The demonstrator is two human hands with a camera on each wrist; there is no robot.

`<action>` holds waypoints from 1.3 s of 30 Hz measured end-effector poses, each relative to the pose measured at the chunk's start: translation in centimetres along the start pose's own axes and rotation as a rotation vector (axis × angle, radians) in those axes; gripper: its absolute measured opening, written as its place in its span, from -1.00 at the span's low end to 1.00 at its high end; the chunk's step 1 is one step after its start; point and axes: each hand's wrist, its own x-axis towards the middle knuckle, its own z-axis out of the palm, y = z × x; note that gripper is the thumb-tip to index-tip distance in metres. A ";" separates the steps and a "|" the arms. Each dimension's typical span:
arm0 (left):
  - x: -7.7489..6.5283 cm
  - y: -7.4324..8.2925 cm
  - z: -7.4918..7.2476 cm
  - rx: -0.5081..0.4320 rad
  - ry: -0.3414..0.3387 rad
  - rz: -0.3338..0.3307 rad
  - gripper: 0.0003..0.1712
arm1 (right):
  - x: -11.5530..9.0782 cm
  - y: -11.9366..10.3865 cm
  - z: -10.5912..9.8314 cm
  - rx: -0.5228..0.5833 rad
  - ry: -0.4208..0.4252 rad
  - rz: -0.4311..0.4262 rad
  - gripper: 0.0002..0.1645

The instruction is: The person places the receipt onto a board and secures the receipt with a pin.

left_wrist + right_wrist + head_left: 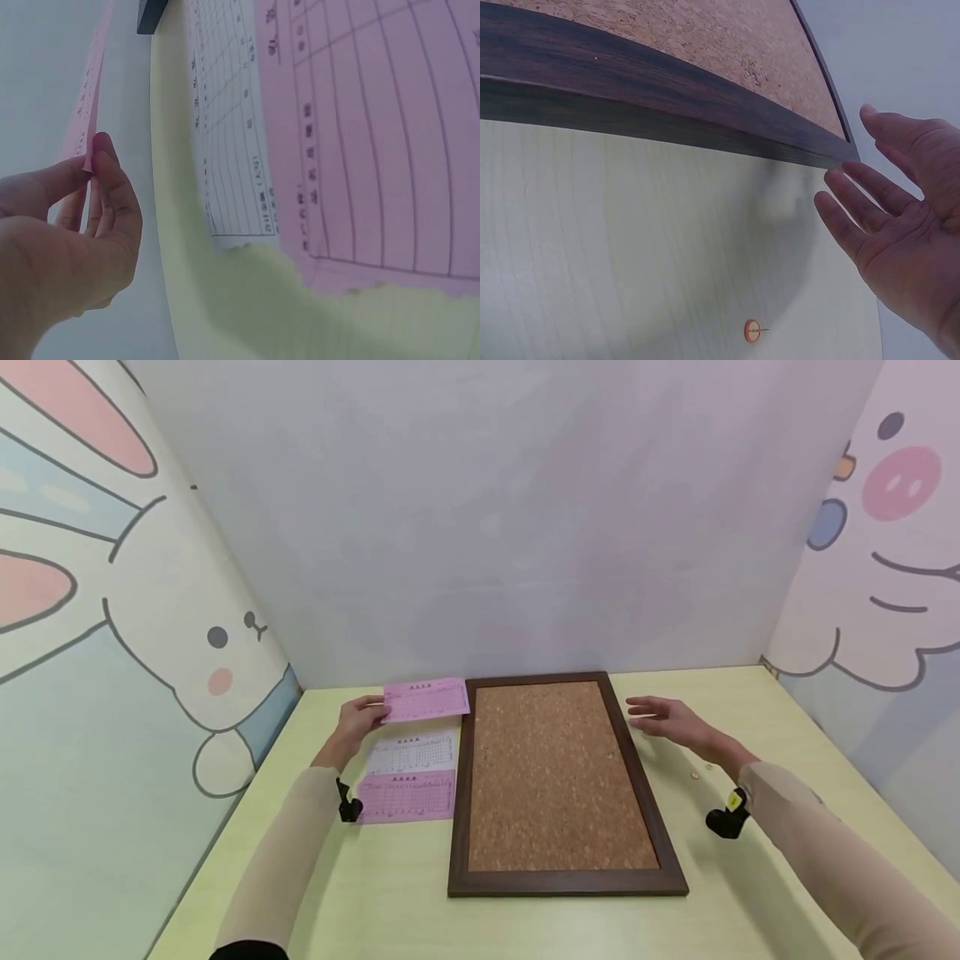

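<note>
My left hand (356, 727) pinches the left edge of a pink printed form (426, 700) between thumb and fingers, holding it raised at the far left of the table. The form's right edge overlaps the corner of a cork board (555, 777) with a dark wooden frame in the head view. Below it on the table lie a white printed form (412, 753) and another pink form (408, 796), both with ragged ends in the left wrist view. Beyond the board's right side, my right hand (671, 722) hovers with fingers extended and holds nothing.
Thumbtacks (694, 775) lie on the pale table (375, 893) right of the board; one thumbtack (753, 331) shows its pin in the right wrist view. A plain wall (480, 527) stands behind, with cartoon-printed walls at both sides.
</note>
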 end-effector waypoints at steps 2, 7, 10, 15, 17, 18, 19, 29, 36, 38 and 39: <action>0.0 0.2 0.2 -0.016 -0.004 -0.004 -0.49 | 0.1 0.0 0.1 0.002 -0.002 0.001 -0.26; -0.4 0.7 0.9 -0.083 -0.014 -0.032 -0.47 | 0.0 0.1 0.1 0.005 -0.002 0.002 -0.26; -0.6 1.0 1.5 -0.117 -0.026 -0.054 -0.46 | -0.2 0.2 0.2 0.004 -0.010 0.008 -0.25; -0.7 1.7 2.7 -0.153 -0.046 -0.070 -0.48 | -0.5 0.1 0.2 0.001 -0.014 0.008 -0.26; -0.8 2.0 3.1 -0.166 -0.052 -0.079 -0.48 | -0.5 -0.1 0.1 0.003 -0.010 0.000 -0.26; -0.8 2.2 3.3 -0.168 -0.054 -0.084 -0.49 | -0.4 -0.2 0.1 0.002 -0.007 -0.001 -0.26; -0.9 2.4 3.5 -0.169 -0.059 -0.088 -0.48 | -0.4 -0.2 0.0 0.001 -0.004 -0.004 -0.26; -1.2 3.4 5.0 -0.178 -0.072 -0.085 -0.52 | -0.3 -0.5 0.0 -0.022 0.003 -0.005 -0.28; -1.5 3.5 5.4 -0.186 -0.080 -0.072 -0.50 | -0.1 -0.8 0.2 -0.026 0.002 -0.007 -0.28; -1.6 3.5 5.6 -0.187 -0.085 -0.071 -0.50 | -0.1 -0.8 0.2 -0.022 0.001 -0.008 -0.28; -1.6 3.6 5.6 -0.183 -0.090 -0.070 -0.49 | 0.0 -0.8 0.2 -0.022 -0.001 -0.010 -0.28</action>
